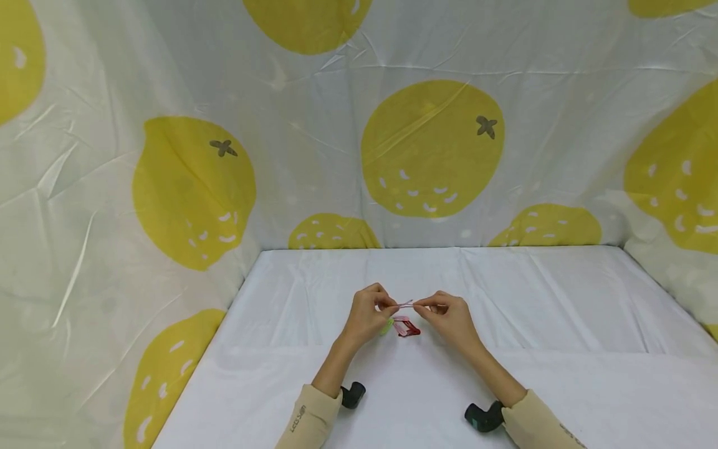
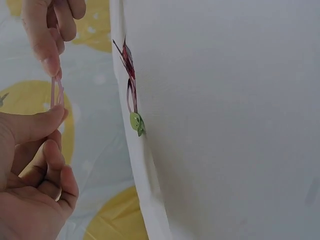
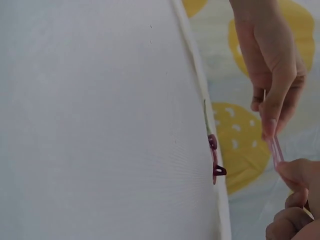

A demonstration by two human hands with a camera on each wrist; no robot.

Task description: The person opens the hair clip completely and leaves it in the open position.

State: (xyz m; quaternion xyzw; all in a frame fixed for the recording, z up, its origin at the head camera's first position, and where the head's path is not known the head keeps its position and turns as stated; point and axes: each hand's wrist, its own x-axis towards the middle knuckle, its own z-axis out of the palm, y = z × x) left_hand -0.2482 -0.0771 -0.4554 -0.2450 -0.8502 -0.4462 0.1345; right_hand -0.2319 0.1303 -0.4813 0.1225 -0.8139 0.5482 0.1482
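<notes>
Between both hands, above the table, a slim pink hair clip (image 1: 405, 305) is held; in the left wrist view two thin arms of the clip (image 2: 53, 92) show. My left hand (image 1: 366, 313) pinches one end between thumb and index finger. The other end is pinched by my right hand (image 1: 449, 315), also with thumb and index finger. Below the hands, on the white cloth, lie a red hair clip (image 1: 411, 329), a pink one (image 1: 399, 323) and a green one (image 1: 387, 326), close together. The left hand partly covers the green clip in the head view.
A white cloth (image 1: 561, 386) covers the table. Behind and beside it hangs a pale curtain (image 1: 314, 149) printed with yellow lemons. Black wrist-worn devices stick out from the left sleeve (image 1: 318, 405) and the right sleeve (image 1: 535, 421).
</notes>
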